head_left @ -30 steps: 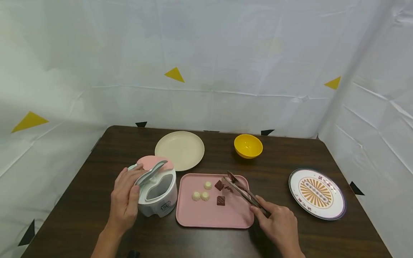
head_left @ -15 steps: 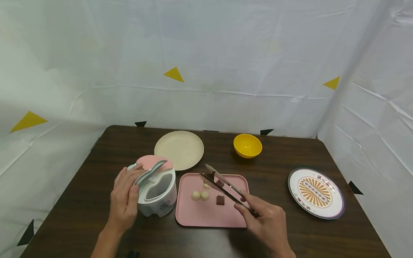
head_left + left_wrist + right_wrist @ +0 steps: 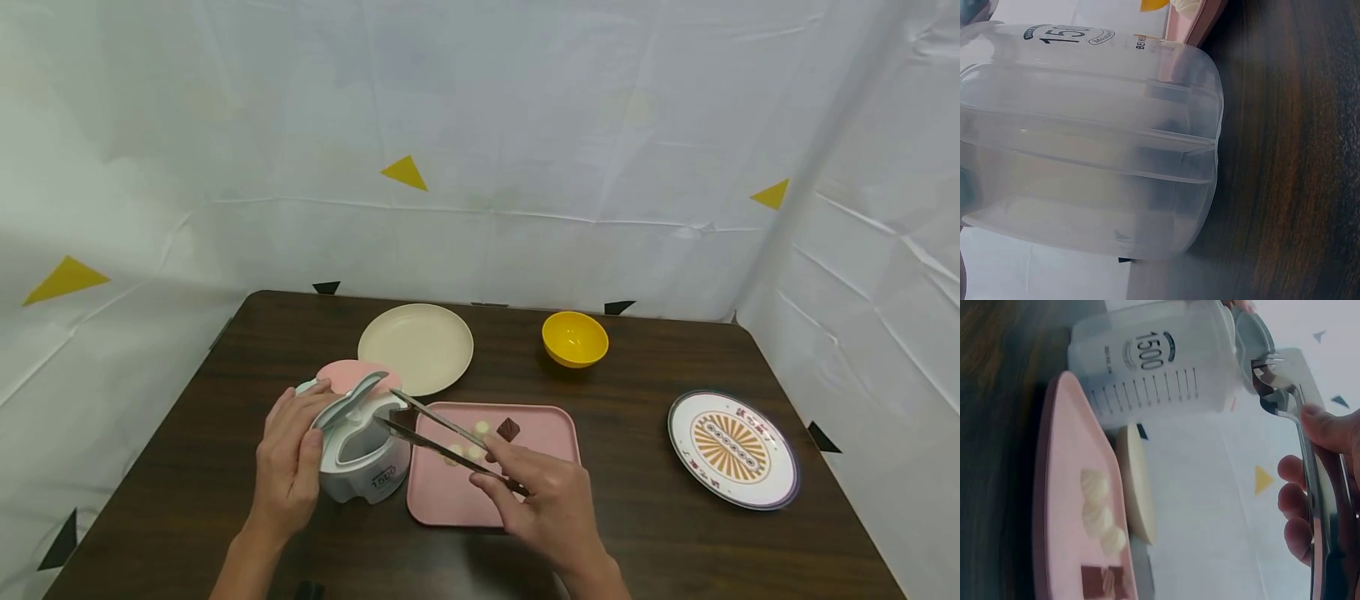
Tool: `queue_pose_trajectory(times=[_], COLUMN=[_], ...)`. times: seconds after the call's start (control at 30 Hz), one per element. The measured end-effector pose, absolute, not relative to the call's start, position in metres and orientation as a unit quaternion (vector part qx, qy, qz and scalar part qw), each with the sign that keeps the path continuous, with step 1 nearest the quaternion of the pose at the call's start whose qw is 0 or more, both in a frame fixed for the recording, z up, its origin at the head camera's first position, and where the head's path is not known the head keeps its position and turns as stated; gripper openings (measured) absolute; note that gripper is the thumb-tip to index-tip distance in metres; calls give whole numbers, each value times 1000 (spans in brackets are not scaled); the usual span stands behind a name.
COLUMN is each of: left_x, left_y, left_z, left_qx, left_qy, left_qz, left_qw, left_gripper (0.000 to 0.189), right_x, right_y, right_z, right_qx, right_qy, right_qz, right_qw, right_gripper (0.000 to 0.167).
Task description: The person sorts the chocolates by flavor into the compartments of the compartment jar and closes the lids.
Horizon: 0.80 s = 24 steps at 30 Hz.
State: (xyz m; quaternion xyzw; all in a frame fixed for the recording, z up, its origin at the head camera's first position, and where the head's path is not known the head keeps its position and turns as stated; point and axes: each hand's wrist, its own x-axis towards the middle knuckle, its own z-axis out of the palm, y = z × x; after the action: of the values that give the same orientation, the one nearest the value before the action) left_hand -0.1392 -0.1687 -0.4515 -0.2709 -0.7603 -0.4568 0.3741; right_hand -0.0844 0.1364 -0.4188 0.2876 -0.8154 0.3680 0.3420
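My left hand (image 3: 288, 462) holds the left side of a white translucent container (image 3: 375, 475) marked 1500, its fingers across the pink-and-white top and its thumb by the raised grey flap (image 3: 352, 404). Below that flap the container's opening shows. My right hand (image 3: 543, 496) grips metal tongs (image 3: 450, 427) pointing left. Between their tips, right at the opening, is a dark brown chocolate piece (image 3: 405, 417). In the right wrist view the tongs (image 3: 1310, 456) have one fork-shaped and one spoon-shaped tip. The pink tray (image 3: 450, 500) bears another chocolate (image 3: 508, 429) and several cream-coloured pieces (image 3: 482, 428).
A cream plate (image 3: 416, 346) lies behind the container, and a yellow bowl (image 3: 575, 340) stands at the back. On the right lies a patterned white plate (image 3: 731, 450). White sheeting (image 3: 495, 125) hangs around the dark wooden table (image 3: 645, 400). A small black object (image 3: 309, 590) shows at the front edge.
My right hand has lifted a chocolate from the tray with the tongs and carried it left to the container's opening. My left hand has stayed on the container.
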Motion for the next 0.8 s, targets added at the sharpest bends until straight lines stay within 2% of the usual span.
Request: queue_pose_trajectory(times=[0.3,0.8], left_x=[-138,-139], left_y=[-166,-166], left_z=[-448,-447], left_qx=[-273,-279], left_qy=[-758,-753], left_qz=[-456,-456], left_qw=[377,385], left_gripper=[32,31], right_x=[-87,-86], right_y=[119,114], right_z=[-421,-421], right_qx=[299,280], right_qy=[-829,-855], right_qz=[352,329], right_qw=[317,288], right_gripper=[38,40])
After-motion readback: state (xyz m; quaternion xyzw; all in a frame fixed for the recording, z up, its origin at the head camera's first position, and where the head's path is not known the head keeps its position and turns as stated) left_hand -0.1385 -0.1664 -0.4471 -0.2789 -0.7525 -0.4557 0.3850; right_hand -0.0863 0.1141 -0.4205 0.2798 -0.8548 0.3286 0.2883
